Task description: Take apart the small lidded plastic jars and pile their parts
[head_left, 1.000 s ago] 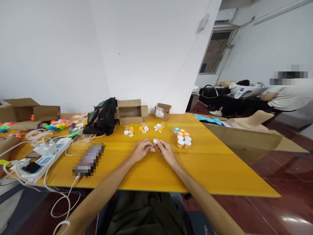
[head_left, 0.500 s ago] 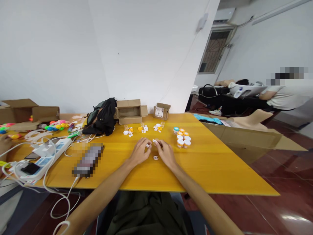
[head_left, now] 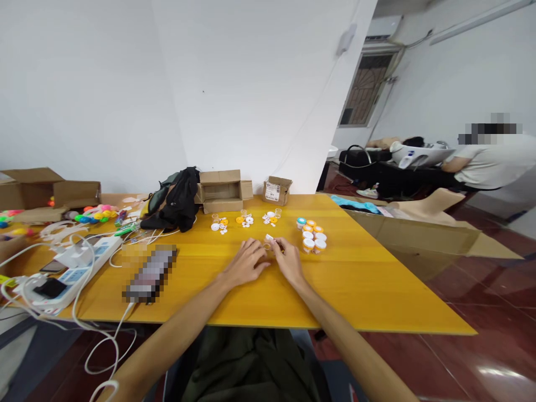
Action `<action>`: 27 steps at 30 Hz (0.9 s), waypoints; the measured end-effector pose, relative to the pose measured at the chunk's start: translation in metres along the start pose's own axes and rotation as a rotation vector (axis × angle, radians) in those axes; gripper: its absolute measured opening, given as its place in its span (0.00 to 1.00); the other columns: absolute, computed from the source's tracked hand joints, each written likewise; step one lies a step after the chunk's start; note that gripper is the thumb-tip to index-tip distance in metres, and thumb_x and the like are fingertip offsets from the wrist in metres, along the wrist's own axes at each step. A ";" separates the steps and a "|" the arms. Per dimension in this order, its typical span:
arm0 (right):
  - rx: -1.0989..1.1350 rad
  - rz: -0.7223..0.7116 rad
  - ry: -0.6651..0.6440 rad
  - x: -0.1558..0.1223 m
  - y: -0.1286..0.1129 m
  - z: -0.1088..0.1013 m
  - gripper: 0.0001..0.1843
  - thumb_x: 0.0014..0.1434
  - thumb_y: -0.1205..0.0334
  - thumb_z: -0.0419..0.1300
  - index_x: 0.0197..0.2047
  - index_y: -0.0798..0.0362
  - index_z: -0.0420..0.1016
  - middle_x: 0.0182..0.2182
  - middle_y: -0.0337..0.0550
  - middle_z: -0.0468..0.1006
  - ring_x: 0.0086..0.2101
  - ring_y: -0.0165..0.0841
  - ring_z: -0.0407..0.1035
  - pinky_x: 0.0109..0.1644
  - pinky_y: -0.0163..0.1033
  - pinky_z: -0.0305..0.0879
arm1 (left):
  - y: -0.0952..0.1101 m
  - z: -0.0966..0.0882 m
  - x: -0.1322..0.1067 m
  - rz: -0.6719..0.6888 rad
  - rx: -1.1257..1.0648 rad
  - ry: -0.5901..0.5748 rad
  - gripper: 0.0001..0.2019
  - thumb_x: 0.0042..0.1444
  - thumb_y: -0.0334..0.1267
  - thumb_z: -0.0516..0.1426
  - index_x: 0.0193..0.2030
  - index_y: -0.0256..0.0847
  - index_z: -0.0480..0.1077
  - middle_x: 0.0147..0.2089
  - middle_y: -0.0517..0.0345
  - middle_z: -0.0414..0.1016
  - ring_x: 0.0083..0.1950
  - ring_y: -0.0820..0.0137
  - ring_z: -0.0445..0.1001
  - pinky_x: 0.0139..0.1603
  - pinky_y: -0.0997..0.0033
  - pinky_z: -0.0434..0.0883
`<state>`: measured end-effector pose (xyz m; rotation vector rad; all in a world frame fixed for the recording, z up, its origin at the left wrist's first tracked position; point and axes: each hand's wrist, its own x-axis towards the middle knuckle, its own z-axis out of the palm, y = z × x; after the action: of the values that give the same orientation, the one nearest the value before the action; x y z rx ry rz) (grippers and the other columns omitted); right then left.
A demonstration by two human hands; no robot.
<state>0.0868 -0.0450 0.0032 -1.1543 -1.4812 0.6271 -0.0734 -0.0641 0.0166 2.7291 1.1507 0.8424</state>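
Observation:
A small white plastic piece (head_left: 269, 238) sits between the thumb and fingers of my right hand (head_left: 288, 262), which are closed on it. Just below that piece is a small clear ring-shaped part (head_left: 267, 246), close to the fingertips of both hands. My left hand (head_left: 246, 262) hovers low at the tabletop beside it, thumb apart from the fingers; nothing shows in its grip. Beyond the hands lie three small groups of white and orange discs, each with a clear cup: a left group (head_left: 215, 226), a middle group (head_left: 248, 221) and a right group (head_left: 271, 214).
Several lidded tubs (head_left: 320, 237) stand right of my hands on the wooden table (head_left: 355, 290). Cardboard boxes (head_left: 221, 205) and a black bag (head_left: 176, 206) line the back. Leftward lie a phone (head_left: 153, 273) and a power strip (head_left: 96, 259) with cables. A person (head_left: 494, 159) sits far right.
My left hand has shifted right and spread its thumb; the white piece seen in it is no longer visible. The loose white piece on the table below the hands is out of sight too.

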 end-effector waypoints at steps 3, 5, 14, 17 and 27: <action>0.026 0.017 0.016 0.001 0.001 -0.001 0.24 0.57 0.38 0.51 0.28 0.50 0.70 0.25 0.44 0.78 0.28 0.39 0.72 0.36 0.42 0.67 | 0.004 0.000 -0.001 0.133 -0.034 -0.055 0.09 0.64 0.38 0.53 0.44 0.43 0.73 0.45 0.51 0.71 0.50 0.61 0.66 0.54 0.59 0.63; 0.049 0.037 0.043 0.001 0.002 -0.002 0.25 0.56 0.36 0.51 0.28 0.50 0.70 0.24 0.43 0.77 0.27 0.38 0.70 0.35 0.41 0.66 | 0.008 0.000 -0.001 0.230 -0.032 -0.128 0.11 0.64 0.40 0.52 0.48 0.45 0.74 0.47 0.50 0.72 0.52 0.60 0.66 0.57 0.59 0.63; 0.244 0.180 0.122 0.007 0.007 -0.004 0.29 0.48 0.30 0.56 0.26 0.50 0.70 0.22 0.41 0.73 0.26 0.36 0.68 0.29 0.40 0.65 | 0.011 0.000 -0.001 0.193 -0.001 -0.241 0.18 0.67 0.44 0.48 0.61 0.53 0.68 0.55 0.52 0.71 0.61 0.57 0.61 0.63 0.52 0.59; 0.315 0.216 0.110 0.008 0.010 -0.004 0.29 0.47 0.29 0.58 0.25 0.50 0.70 0.22 0.41 0.73 0.26 0.36 0.68 0.28 0.39 0.65 | 0.011 0.001 -0.001 0.173 0.024 -0.225 0.19 0.67 0.45 0.47 0.62 0.49 0.66 0.58 0.49 0.70 0.63 0.55 0.60 0.64 0.51 0.58; 0.570 0.248 0.054 0.008 0.010 0.001 0.27 0.41 0.32 0.66 0.26 0.50 0.75 0.24 0.39 0.76 0.28 0.33 0.68 0.35 0.38 0.67 | 0.010 0.004 -0.001 0.205 0.041 -0.284 0.21 0.69 0.45 0.42 0.64 0.46 0.63 0.61 0.54 0.72 0.64 0.58 0.59 0.66 0.50 0.55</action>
<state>0.0894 -0.0332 -0.0021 -0.8964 -1.0184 1.0970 -0.0654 -0.0715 0.0156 2.9135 0.8554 0.4291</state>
